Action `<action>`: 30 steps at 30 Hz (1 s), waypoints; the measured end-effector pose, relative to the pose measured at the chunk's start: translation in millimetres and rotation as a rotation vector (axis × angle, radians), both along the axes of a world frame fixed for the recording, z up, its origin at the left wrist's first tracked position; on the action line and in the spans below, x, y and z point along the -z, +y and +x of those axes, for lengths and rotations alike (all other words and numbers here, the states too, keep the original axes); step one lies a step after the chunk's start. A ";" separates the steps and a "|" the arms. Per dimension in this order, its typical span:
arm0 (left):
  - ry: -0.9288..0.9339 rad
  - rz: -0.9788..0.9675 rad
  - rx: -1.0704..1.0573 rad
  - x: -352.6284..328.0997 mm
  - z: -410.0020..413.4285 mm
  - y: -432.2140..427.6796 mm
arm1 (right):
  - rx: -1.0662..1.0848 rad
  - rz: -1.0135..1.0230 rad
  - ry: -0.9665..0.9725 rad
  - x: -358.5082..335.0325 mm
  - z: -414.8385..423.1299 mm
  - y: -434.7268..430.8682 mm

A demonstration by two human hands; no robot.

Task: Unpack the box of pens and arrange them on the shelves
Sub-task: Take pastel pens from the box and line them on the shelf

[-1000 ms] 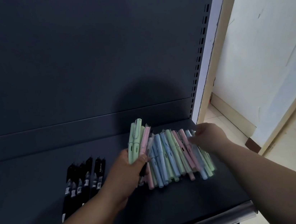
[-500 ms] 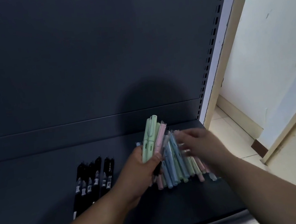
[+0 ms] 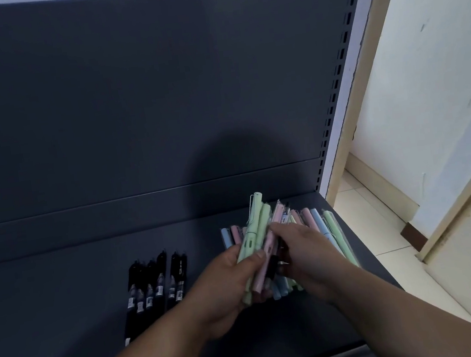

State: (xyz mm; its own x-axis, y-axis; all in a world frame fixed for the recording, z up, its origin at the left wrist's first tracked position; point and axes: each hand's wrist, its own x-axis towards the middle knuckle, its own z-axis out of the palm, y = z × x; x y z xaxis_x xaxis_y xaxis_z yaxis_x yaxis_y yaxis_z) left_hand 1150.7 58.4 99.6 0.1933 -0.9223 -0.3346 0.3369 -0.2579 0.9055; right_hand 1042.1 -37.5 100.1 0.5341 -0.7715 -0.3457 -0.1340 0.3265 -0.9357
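Soft-coloured plastic pens (image 3: 253, 224), green and pink, are bunched in the left hand (image 3: 227, 287). That hand curls round them, with the thumb pressed across the front. The bunch is tilted, tops up, just above the dark grey metal shelf (image 3: 63, 291). The right hand (image 3: 307, 255) meets the bunch from the right side. Its fingers are bent and pinch a pink pen (image 3: 276, 216) in the bunch.

Under and behind both hands, a row of green, pink and blue pens (image 3: 321, 224) lies side by side at the right end of the shelf, close to its edge. Well apart to the left, a few black pens with white labels (image 3: 152, 282) lie flat on the same shelf.

A dark post full of little slots (image 3: 342, 68) stands at the right side. Pale floor tiles (image 3: 371, 220) show past the shelf.
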 end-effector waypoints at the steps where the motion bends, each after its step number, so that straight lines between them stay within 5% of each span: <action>1: 0.008 0.013 0.012 0.4 1.1 0.5 | 0.004 -0.013 0.006 -0.7 0.3 2.2; 13: -0.092 0.042 -0.055 7.8 8.5 2.9 | 0.007 -0.001 0.011 -4.0 -8.6 -0.2; 21: -0.763 0.039 -0.183 17.5 23.3 3.2 | 0.019 -0.293 0.395 -10.7 -21.5 -39.2; 30: -0.929 0.139 -0.155 36.2 18.3 -10.2 | -0.080 -0.582 0.715 -9.1 -0.3 -51.1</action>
